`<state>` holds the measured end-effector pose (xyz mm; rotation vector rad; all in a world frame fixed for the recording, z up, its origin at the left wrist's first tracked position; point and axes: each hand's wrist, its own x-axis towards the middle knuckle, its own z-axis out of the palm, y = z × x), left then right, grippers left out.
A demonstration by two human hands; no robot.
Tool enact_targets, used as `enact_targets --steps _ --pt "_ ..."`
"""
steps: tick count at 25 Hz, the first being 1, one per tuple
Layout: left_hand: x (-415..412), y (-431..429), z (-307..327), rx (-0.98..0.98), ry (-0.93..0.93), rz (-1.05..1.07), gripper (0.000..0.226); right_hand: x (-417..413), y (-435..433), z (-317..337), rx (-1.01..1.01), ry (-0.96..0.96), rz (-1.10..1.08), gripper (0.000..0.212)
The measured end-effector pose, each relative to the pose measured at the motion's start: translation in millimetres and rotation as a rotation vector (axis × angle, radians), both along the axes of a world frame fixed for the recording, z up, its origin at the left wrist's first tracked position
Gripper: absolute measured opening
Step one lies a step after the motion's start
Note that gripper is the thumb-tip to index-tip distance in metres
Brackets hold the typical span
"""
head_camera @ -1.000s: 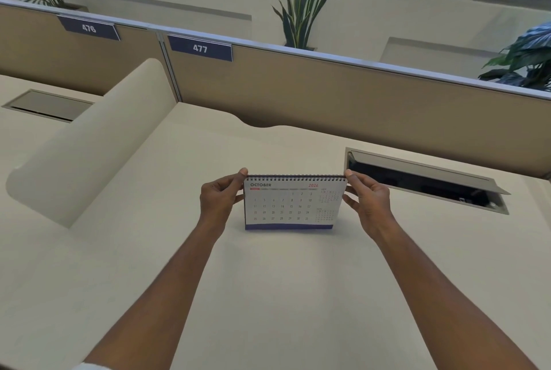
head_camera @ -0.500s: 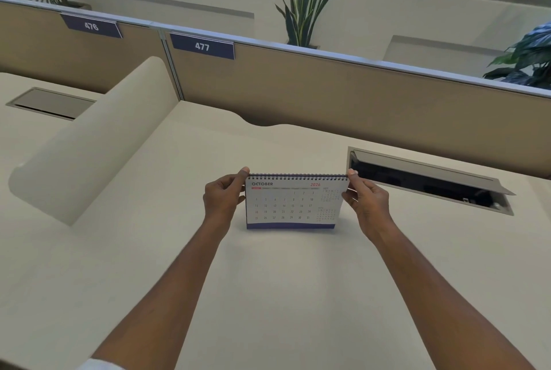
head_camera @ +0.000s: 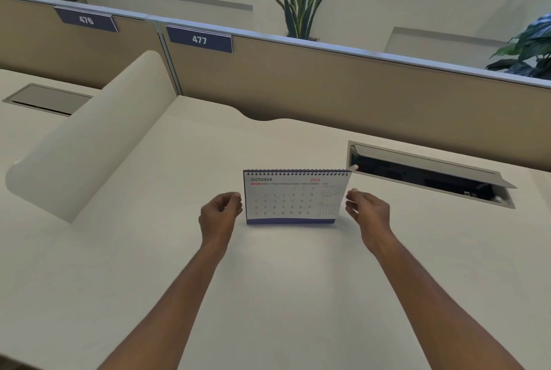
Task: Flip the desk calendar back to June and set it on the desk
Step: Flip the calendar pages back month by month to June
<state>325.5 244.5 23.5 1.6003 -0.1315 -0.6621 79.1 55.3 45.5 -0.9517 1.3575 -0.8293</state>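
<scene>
both hands have dropped from the top corners of the calendar (head_camera: 293, 199) and now sit lower, at its sides. the calendar stands upright on its own base on the counter (head_camera: 283, 280), straight ahead of me at 12 o'clock, face toward me, spiral (head_camera: 296, 173) on top. my left hand (head_camera: 220, 213) is at its 9 o'clock, fingers loosely curled with the tips just beside the left edge. my right hand (head_camera: 369, 211) is at its 3 o'clock, curled the same loose way, tips just beside the right edge of the front page. neither hand grips anything that i can see. whether a fingertip brushes the card i cannot tell.

i keep them flanking it because the stand is light and tent-shaped, so a hand on each side is ready to steady it or pick it up. the front page reads october, so i judge the flipping has not begun and several pages must go over the spiral to reach june. an open hatch (head_camera: 429, 173) lies at the calendar's 2 o'clock, near enough that i should not push the stand that way.
</scene>
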Motion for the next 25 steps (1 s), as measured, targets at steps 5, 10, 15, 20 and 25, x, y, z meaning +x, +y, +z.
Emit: enact_targets --steps 5,10,15,20,25 --pt "-19 11 -9 0.142 -0.117 -0.082 0.018 -9 13 -28 0.003 0.177 0.09 0.01" --pt "-22 12 -10 0.166 -0.135 -0.077 0.015 -11 24 -35 -0.008 0.136 0.108 0.009" --pt "-23 14 -15 0.131 -0.097 -0.105 0.015 -13 26 -32 -0.016 0.121 0.111 0.014" --pt "-24 14 -14 0.134 -0.101 -0.116 0.025 -13 28 -28 -0.021 0.067 0.102 0.012" --pt "-23 16 -14 0.197 -0.108 -0.127 0.024 -14 28 -26 -0.045 0.038 0.094 0.013"
